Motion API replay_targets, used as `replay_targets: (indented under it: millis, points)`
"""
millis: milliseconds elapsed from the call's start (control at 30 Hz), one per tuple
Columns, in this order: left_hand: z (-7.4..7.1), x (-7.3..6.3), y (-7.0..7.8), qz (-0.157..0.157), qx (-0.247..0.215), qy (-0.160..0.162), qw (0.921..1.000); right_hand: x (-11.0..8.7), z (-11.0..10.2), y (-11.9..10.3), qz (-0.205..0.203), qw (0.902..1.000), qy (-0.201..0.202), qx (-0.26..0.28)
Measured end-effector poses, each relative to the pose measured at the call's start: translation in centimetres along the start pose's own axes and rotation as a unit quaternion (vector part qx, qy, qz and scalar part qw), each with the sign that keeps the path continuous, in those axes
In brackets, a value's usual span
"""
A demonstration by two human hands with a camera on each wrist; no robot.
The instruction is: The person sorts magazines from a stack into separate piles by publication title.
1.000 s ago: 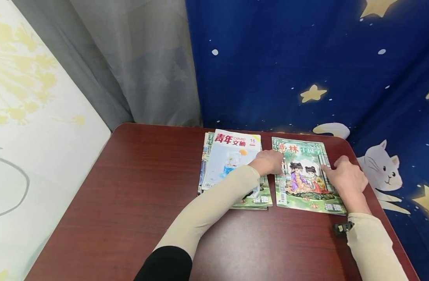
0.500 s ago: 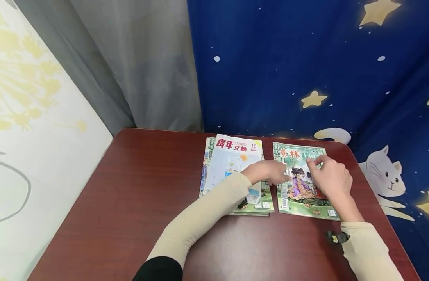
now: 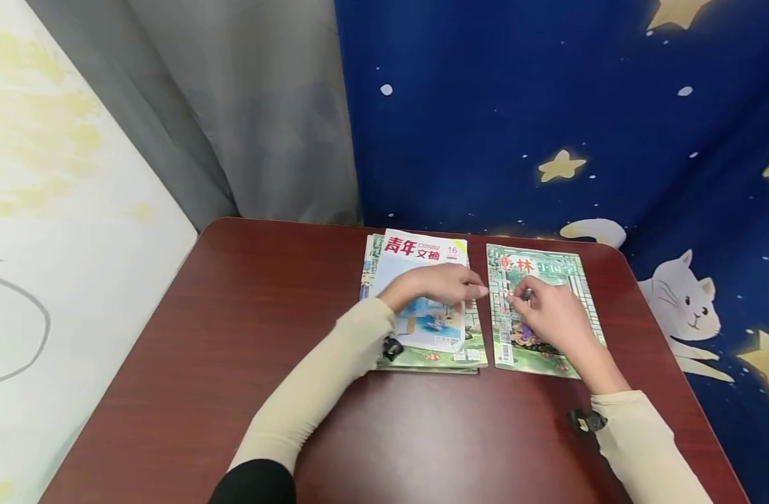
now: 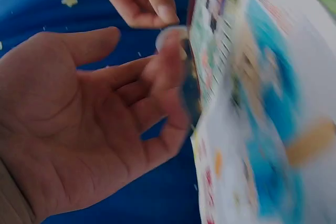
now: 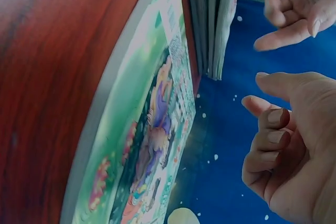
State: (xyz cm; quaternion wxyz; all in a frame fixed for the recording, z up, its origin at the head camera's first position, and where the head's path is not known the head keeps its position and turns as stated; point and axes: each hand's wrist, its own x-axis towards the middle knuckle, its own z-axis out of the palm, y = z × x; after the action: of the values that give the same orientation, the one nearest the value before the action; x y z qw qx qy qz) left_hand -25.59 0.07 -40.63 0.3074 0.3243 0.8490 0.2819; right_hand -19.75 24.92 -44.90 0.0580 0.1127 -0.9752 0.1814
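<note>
Two piles of magazines lie side by side near the table's back edge. On top of the left pile is a white and blue magazine [image 3: 422,259], slightly askew over green ones. My left hand [image 3: 440,283] is over it with nothing in its grasp, hiding part of the cover. In the left wrist view its palm and loosely bent fingers show, the fingertips blurred. My right hand [image 3: 556,316] hovers above the green magazine [image 3: 507,336] on the right. Its thumb and index finger stand apart, the other fingers are curled, and it holds nothing, as the right wrist view shows.
The dark red-brown table [image 3: 265,315] has rounded back corners. A narrow gap separates the two piles. Behind hang a grey curtain [image 3: 283,140] and a blue starry curtain [image 3: 460,126]. A white wall [image 3: 94,280] borders the left side.
My right hand has left the green magazine's right edge and moved left over its cover. My left hand has withdrawn left from that magazine's left edge to above the left pile.
</note>
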Motion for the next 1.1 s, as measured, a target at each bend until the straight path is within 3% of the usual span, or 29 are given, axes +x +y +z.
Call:
replay_targets:
  millis: [100,233,400,500,800,1100]
  points:
    - [-0.6,-1.7,-2.3,-0.024,-0.029,0.068,0.997,0.4,0.5,-0.5,-0.016,0.9998,-0.012,-0.002]
    - [-0.9,-3.7,-4.6,-0.069,-0.049,0.159,0.9837,0.6,0.5,-1.0,-0.016,0.9993,-0.034,-0.004]
    - [-1.1,-6.2,-7.0,-0.133,-0.041,0.28,0.95,1.3,1.1,-1.6,-0.048,0.997,-0.06,-0.011]
    - [-1.2,-7.5,-8.0,-0.159,-0.049,0.324,0.9315,1.6,1.7,-2.2,-0.066,0.9957,-0.063,-0.014]
    - [-0.8,-8.7,-10.0,-0.239,0.014,0.346,0.9071,1.8,3.6,-3.9,-0.048,0.9957,-0.07,0.038]
    - [0.0,-8.8,-10.9,-0.245,0.046,0.321,0.9137,2.4,4.5,-5.1,0.027,0.9924,-0.102,0.064]
